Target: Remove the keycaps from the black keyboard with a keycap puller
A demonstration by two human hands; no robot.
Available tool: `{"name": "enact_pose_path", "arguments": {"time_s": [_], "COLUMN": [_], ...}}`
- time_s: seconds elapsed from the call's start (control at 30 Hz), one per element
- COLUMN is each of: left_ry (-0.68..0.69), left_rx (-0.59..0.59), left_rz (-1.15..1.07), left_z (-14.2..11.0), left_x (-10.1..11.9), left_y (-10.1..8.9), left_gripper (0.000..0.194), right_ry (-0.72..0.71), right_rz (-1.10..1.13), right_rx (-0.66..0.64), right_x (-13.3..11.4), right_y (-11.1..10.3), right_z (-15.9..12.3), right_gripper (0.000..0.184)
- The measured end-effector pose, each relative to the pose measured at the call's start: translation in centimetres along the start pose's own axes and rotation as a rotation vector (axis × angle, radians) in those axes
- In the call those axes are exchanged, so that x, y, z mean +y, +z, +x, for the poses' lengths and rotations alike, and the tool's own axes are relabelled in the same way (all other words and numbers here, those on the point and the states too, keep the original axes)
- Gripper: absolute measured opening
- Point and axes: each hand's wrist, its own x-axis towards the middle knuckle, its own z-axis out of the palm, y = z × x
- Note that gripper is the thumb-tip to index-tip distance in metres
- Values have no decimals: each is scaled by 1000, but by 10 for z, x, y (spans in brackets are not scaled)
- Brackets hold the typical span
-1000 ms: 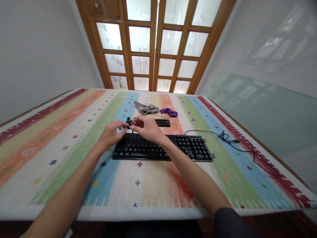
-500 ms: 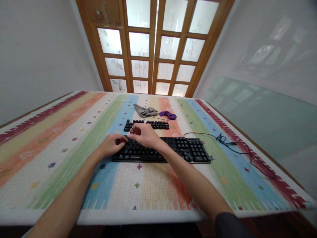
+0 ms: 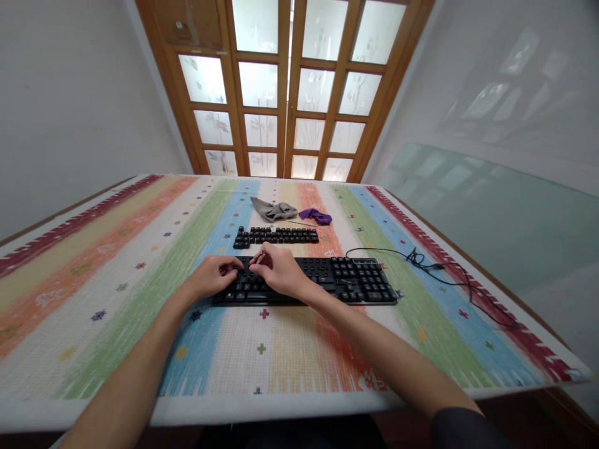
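A black keyboard (image 3: 337, 293) lies flat on the table, its upper rows bared of their caps in places. My left hand (image 3: 215, 274) rests at its upper left corner, thumb and fingers curled against the edge. Over the left half of the keys is my right hand (image 3: 281, 271), fingers pinched around a small thin metallic tool (image 3: 261, 256), mostly hidden by the fingers. Behind the keyboard, loose black keycaps (image 3: 290, 236) are laid out in rows.
A grey cloth (image 3: 274, 210) and a purple cloth (image 3: 316, 216) lie crumpled beyond the keycaps. The keyboard's black cable (image 3: 425, 264) trails in loops to the right. A striped tablecloth (image 3: 140, 299) covers the table; glazed wooden doors (image 3: 285, 93) stand behind.
My right hand has moved down and slightly right, from the edge by the loose keycaps to over the keyboard's keys. My left hand stays at the corner.
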Motion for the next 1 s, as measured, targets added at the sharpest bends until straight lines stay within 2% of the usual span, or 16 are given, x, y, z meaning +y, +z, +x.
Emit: {"name": "enact_pose_path", "arguments": {"time_s": [0.17,0.27,0.37,0.5,0.67,0.83,1.0], "left_ry": [-12,15,29,39,20,14,8], "left_rx": [6,1,26,56,26,-8,-14], "left_rz": [-14,-33,-30,-4,-1,-9,-27], "left_z": [-1,-1,-1,-1,-1,-1,0], "left_x": [-3,-7,-8,-4,0,-2,-3], "left_y": [1,2,3,3,1,1,0], "left_gripper": [24,26,25,22,25,26,26], "right_ry": [-145,-211,-220,-169,-62,-53,-30], "right_rz": [-223,-337,-407,-327,-174,-77,-75], "right_rx": [-23,-85,-115,-97,-53,-67,-56], "right_x": [-13,-20,-22,-17,-8,-2,-2], "right_y": [12,18,22,21,15,14,16], "right_z": [1,4,9,18,27,33,36], "right_gripper": [21,15,9,16,5,6,8]}}
